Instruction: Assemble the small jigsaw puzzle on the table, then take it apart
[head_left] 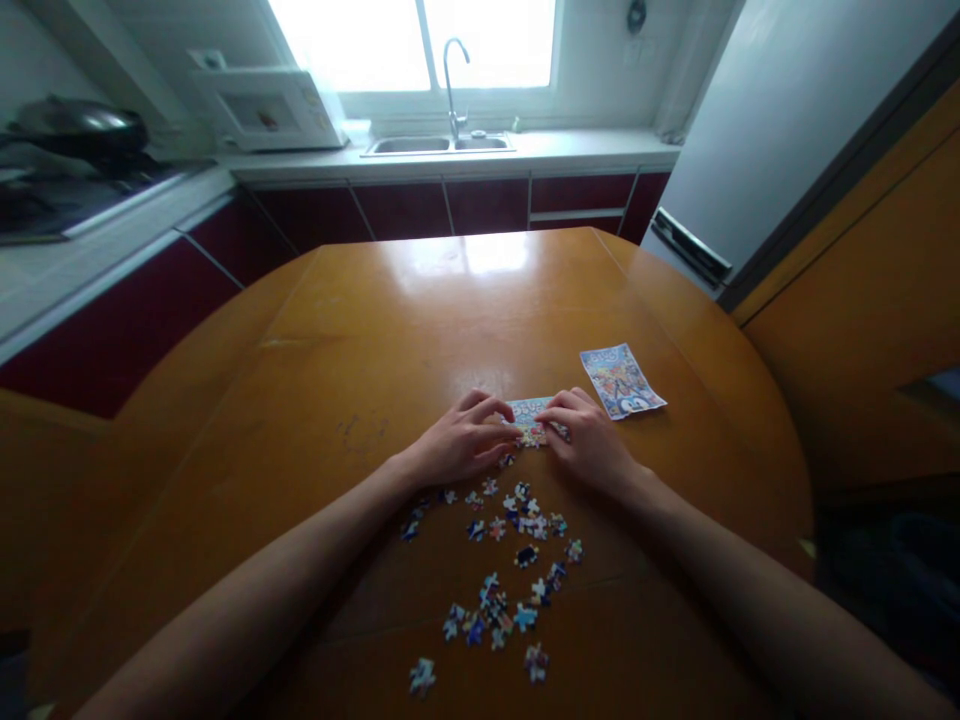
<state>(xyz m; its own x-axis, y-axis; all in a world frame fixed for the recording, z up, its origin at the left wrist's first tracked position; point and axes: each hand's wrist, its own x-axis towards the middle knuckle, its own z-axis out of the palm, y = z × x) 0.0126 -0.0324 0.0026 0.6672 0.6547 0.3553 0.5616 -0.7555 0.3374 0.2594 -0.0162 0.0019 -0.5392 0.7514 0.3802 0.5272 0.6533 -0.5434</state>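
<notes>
A partly joined jigsaw puzzle (pixel 527 408) lies flat on the wooden table, between my two hands. My left hand (pixel 474 435) holds its left edge, fingers bent and the tips on the pieces. From the other side my right hand (pixel 583 433) grips the puzzle's right part with thumb and fingers close together. Those fingers cover some of the puzzle, and any single piece under them is hidden. Nearer to me, several loose jigsaw pieces (pixel 493 598) are scattered between my forearms. One dark piece (pixel 526 556) lies among them.
A printed picture sheet (pixel 622 380) rests on the table (pixel 360 330) to the right of my right hand. Beyond the table's far edge are a counter with a sink (pixel 411 146) and a microwave (pixel 262 110). A fridge (pixel 780 110) stands at the right, a stove (pixel 90 195) at the left.
</notes>
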